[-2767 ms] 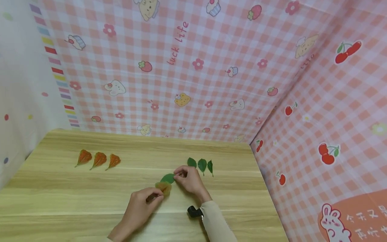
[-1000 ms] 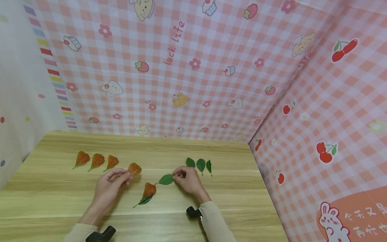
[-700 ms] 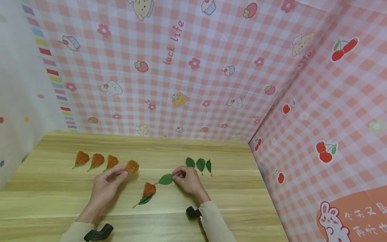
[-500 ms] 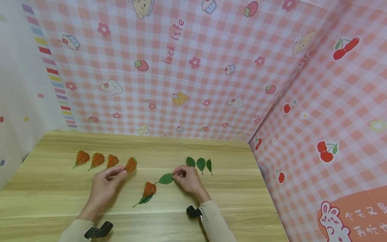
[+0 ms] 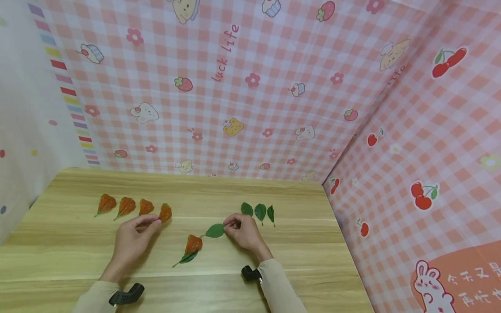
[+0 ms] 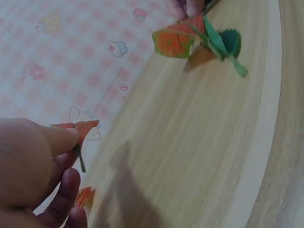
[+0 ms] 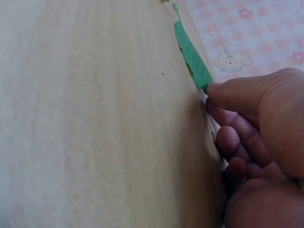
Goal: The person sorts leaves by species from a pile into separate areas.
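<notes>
My left hand (image 5: pixel 133 239) pinches an orange-red leaf (image 5: pixel 165 212) between thumb and finger, at the right end of a row of similar orange leaves (image 5: pixel 126 207). In the left wrist view the pinched leaf's green stem (image 6: pixel 82 161) hangs down past the fingertips. My right hand (image 5: pixel 245 232) pinches the tip of a green leaf (image 5: pixel 214 231) with a serrated edge, held close over the table. Between the hands lie another orange leaf (image 5: pixel 193 244) and a darker green leaf (image 5: pixel 189 257), overlapping each other.
Just behind the right hand, several green leaves (image 5: pixel 260 211) form a row on the wooden table (image 5: pixel 188 291). A pink checked cloth (image 5: pixel 219 100) hangs along the back, with another on the right side. Black wrist cameras (image 5: pixel 127 295) sit at both sleeves.
My left hand has carried its orange leaf away from the middle pair, leftward to the end of the orange row, and turned it upright. My right hand has stayed nearly still.
</notes>
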Demonstrator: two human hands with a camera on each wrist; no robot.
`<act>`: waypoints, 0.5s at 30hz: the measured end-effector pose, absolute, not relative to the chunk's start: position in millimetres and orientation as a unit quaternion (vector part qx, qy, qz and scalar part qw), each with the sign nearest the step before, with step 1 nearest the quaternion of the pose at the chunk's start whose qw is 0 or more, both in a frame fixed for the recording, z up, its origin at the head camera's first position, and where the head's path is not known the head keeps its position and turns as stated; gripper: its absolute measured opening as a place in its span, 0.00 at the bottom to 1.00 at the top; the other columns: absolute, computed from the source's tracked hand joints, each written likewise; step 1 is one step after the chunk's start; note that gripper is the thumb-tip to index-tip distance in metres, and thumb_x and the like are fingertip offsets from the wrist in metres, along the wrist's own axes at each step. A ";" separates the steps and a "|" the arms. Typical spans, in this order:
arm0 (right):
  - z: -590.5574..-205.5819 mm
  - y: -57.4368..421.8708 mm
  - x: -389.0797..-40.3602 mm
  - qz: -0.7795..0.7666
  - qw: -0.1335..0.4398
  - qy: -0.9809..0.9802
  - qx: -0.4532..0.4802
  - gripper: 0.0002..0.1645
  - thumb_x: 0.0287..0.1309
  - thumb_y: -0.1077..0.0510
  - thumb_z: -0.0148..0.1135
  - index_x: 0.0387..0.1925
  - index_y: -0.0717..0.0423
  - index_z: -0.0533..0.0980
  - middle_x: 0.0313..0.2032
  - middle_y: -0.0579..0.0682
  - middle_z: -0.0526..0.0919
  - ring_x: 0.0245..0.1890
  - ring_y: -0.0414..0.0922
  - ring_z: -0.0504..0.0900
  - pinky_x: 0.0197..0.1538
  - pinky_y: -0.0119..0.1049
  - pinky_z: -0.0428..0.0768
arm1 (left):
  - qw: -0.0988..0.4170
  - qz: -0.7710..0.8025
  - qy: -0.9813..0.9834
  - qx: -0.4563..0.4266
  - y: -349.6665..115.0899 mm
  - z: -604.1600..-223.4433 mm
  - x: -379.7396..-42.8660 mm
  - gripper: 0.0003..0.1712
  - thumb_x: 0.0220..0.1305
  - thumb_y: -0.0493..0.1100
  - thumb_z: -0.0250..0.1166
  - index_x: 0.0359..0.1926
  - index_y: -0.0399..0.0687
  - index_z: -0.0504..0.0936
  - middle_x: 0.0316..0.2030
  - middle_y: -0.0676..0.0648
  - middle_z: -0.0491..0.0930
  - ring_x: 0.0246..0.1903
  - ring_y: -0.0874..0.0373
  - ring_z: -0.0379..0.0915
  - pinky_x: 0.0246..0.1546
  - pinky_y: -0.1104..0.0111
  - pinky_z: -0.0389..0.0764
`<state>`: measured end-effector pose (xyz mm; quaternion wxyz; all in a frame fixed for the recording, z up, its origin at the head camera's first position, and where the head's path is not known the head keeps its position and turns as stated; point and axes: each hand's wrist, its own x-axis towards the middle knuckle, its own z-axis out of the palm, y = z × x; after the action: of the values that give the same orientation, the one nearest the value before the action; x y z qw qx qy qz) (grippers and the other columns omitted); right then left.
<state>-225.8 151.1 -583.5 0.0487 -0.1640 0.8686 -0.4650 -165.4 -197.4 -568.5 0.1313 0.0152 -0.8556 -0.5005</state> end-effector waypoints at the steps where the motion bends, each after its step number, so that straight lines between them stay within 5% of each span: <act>1: -583.8 151.2 -225.8 -0.465 0.050 0.869 -0.163 0.03 0.72 0.64 0.75 0.44 0.54 0.90 0.38 0.52 0.91 0.35 0.34 0.80 0.41 0.25 0.79 | 0.138 -0.492 -0.860 0.012 -197.8 -569.0 -166.1 0.10 0.77 0.41 0.75 0.53 0.40 0.94 0.54 0.34 0.94 0.40 0.84 0.78 0.41 0.85 0.80; 7: -585.9 151.4 -225.1 -0.467 0.054 0.869 -0.157 0.04 0.72 0.64 0.75 0.45 0.53 0.90 0.38 0.49 0.91 0.35 0.32 0.80 0.41 0.25 0.79 | 0.173 -0.442 -0.880 -0.005 -200.0 -575.2 -172.1 0.08 0.73 0.37 0.78 0.49 0.39 0.94 0.44 0.37 0.96 0.38 0.72 0.85 0.40 0.90 0.74; 11: -586.6 151.2 -225.3 -0.467 0.053 0.869 -0.156 0.04 0.72 0.64 0.75 0.45 0.53 0.90 0.38 0.48 0.91 0.35 0.32 0.80 0.41 0.25 0.79 | 0.171 -0.422 -0.891 0.000 -201.2 -578.9 -175.9 0.07 0.73 0.37 0.78 0.48 0.39 0.94 0.40 0.39 0.96 0.36 0.61 0.89 0.37 0.87 0.75; 15: -586.8 151.3 -225.7 -0.467 0.054 0.869 -0.155 0.04 0.73 0.63 0.75 0.45 0.53 0.90 0.38 0.48 0.91 0.35 0.32 0.80 0.41 0.25 0.79 | 0.168 -0.409 -0.897 0.009 -201.5 -581.6 -179.3 0.07 0.73 0.37 0.79 0.47 0.39 0.95 0.38 0.40 0.96 0.33 0.60 0.88 0.35 0.81 0.77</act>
<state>-225.7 151.3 -586.8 0.0541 -0.1551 0.8691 -0.4666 -179.3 -201.5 -581.6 0.1678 0.0089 -0.8967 -0.4094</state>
